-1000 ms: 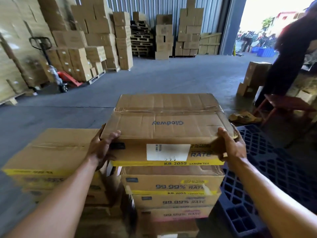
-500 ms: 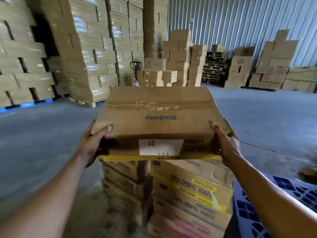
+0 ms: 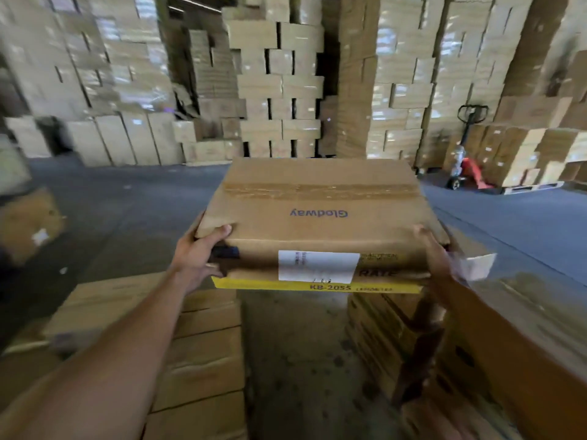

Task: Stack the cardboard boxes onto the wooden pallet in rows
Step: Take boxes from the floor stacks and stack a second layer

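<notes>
I carry a brown cardboard box (image 3: 317, 217) with a taped top, a white label and a yellow strip along its front bottom edge. My left hand (image 3: 198, 255) grips its near left corner, thumb on top. My right hand (image 3: 436, 258) grips the near right corner. The box is held in the air above a gap of floor between two stacks of boxes. One box stack (image 3: 190, 350) stands lower left, another box stack (image 3: 444, 344) lower right. No pallet shows under them in this blurred view.
Tall walls of stacked cartons (image 3: 279, 84) fill the back. An orange pallet jack (image 3: 467, 166) stands at the right beside more cartons. A loose carton (image 3: 25, 223) lies at the left edge. Grey concrete floor (image 3: 133, 198) stretches between.
I have turned left with the box held in both hands; the open doorway and blue plastic pallet left the view, and the tall carton walls came to the front.
</notes>
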`<state>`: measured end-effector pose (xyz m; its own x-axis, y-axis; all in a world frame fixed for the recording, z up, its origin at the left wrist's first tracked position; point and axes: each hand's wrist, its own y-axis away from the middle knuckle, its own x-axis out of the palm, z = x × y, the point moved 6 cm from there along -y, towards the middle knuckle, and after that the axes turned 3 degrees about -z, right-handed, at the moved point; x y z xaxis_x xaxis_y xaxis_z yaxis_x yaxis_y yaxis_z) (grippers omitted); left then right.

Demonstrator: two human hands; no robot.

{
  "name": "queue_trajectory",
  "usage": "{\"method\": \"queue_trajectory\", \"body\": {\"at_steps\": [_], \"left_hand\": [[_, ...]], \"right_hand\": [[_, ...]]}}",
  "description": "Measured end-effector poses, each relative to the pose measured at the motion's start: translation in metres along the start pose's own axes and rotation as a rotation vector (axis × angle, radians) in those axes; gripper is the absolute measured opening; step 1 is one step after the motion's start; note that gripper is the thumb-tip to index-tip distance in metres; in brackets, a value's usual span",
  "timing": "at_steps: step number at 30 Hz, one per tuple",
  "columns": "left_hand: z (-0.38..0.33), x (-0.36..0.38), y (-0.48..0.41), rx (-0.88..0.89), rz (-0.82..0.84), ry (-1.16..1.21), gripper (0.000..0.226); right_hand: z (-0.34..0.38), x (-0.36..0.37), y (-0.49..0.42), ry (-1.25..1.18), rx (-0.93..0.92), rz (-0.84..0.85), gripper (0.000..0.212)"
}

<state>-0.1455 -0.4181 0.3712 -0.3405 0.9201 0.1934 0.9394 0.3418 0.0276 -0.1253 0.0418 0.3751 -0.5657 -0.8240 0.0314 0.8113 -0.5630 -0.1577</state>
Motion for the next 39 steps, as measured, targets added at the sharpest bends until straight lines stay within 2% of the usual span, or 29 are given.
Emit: {"method": "queue_trajectory", "body": {"at_steps": [4, 6, 7, 9, 13, 18, 22, 27, 32, 39], "left_hand": [[-0.012, -0.08, 0.004, -0.022, -0.198, 0.037, 0.063], [-0.012, -0.112, 0.001, -0.042, -0.276, 0.049, 0.061], [-0.01, -0.126, -0.003, -0.052, -0.291, 0.048, 0.061], [-0.006, -0.151, -0.015, -0.059, -0.308, 0.034, 0.065], [0.011, -0.187, -0.063, -0.08, -0.301, 0.007, 0.07], [0.055, -0.215, -0.15, -0.197, -0.228, -0.021, 0.063], [0.093, -0.24, -0.211, -0.238, -0.19, -0.011, 0.058], [0.141, -0.26, -0.268, -0.29, -0.183, -0.026, 0.029], [0.199, -0.267, -0.32, -0.353, -0.212, -0.063, 0.072], [0.304, -0.277, -0.424, -0.459, -0.368, -0.129, 0.063]], "right_hand": [[-0.006, 0.088, 0.012, -0.108, 0.077, 0.113, 0.049], [-0.011, 0.127, 0.023, -0.097, 0.097, 0.157, 0.056], [-0.016, 0.144, 0.026, -0.075, 0.092, 0.165, 0.052], [-0.028, 0.175, 0.031, -0.036, 0.077, 0.181, 0.032], [-0.054, 0.236, 0.034, -0.025, 0.1, 0.282, 0.013], [-0.09, 0.298, 0.023, -0.01, 0.139, 0.239, 0.02], [-0.122, 0.337, 0.015, 0.032, 0.132, 0.293, 0.024], [-0.176, 0.385, -0.002, 0.078, 0.285, 0.343, 0.022], [-0.236, 0.449, -0.038, 0.114, 0.353, 0.391, 0.026], [-0.376, 0.552, -0.094, 0.204, 0.437, 0.438, 0.03]]}}
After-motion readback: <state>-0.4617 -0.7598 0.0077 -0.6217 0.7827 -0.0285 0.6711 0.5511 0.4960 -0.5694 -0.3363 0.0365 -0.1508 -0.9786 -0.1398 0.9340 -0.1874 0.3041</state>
